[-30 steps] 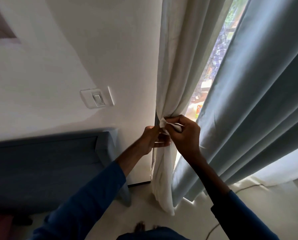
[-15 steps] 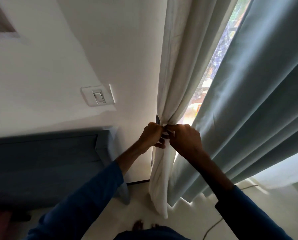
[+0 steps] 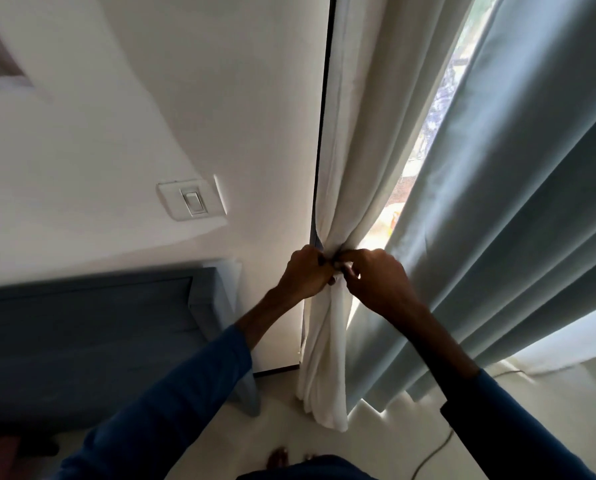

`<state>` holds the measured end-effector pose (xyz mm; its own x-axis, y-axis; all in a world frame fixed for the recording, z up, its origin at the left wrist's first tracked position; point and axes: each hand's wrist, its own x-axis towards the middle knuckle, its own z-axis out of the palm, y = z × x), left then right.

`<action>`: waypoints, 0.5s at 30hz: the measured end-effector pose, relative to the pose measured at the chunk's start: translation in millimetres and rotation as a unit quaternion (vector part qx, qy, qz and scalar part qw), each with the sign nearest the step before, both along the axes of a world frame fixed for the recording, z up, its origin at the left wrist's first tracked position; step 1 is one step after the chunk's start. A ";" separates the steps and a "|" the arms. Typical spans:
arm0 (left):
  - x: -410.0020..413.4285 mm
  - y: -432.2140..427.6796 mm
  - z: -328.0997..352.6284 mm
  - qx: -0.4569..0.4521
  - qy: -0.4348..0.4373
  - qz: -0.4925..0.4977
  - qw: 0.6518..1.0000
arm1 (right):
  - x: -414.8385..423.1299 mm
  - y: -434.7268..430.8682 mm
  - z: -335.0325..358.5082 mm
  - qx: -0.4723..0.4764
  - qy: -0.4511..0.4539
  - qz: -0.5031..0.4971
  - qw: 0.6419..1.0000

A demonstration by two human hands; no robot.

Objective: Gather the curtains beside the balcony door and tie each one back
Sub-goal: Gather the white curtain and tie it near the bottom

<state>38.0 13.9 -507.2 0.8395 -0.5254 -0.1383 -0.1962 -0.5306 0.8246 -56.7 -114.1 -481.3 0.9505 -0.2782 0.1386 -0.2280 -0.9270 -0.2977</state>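
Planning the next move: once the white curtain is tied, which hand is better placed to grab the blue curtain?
Probably the right hand: it is next to the loose blue curtain. The left hand grips the white curtain on the wall side.

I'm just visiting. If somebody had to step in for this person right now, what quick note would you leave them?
Left hand: fingers curled, grips the white curtain at its gathered waist.
Right hand: pinches the same bunched spot, right beside the other hand.
Things: the white curtain hangs bunched by the edge of the wall. The blue-grey curtain to its right hangs in loose folds, untied.
Done: white curtain gathered. The hands hide whether its tie is fastened.
Left: finish that tie, then gather and tie back the blue-grey curtain.
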 end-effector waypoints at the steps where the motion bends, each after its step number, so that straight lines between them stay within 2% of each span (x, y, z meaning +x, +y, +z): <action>1: 2.6 0.0 -0.2 -0.001 0.004 0.004 1.000 | -0.9 0.2 0.5 0.012 -0.032 -0.007 0.999; 4: 3.1 1.2 5.0 0.009 0.008 -0.008 1.000 | -1.4 -2.1 0.8 0.016 -0.033 -0.004 0.999; 7: -1.9 -0.6 9.0 0.013 0.011 -0.035 0.999 | 0.0 -0.8 -8.8 -0.001 0.014 0.005 1.000; 12: -8.0 -2.2 10.6 0.026 -0.022 -0.043 0.998 | 2.9 6.3 -10.8 0.028 0.092 0.021 0.995; 15: -8.8 0.2 9.9 0.027 -0.026 -0.046 0.998 | 3.4 2.7 -11.5 0.012 0.111 0.045 0.993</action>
<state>29.2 14.1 -497.3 0.7950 -0.5932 -0.1266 -0.2874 -0.5522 0.7826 -53.3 -111.3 -492.8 0.9781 -0.1912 -0.0827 -0.2067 -0.9399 -0.2716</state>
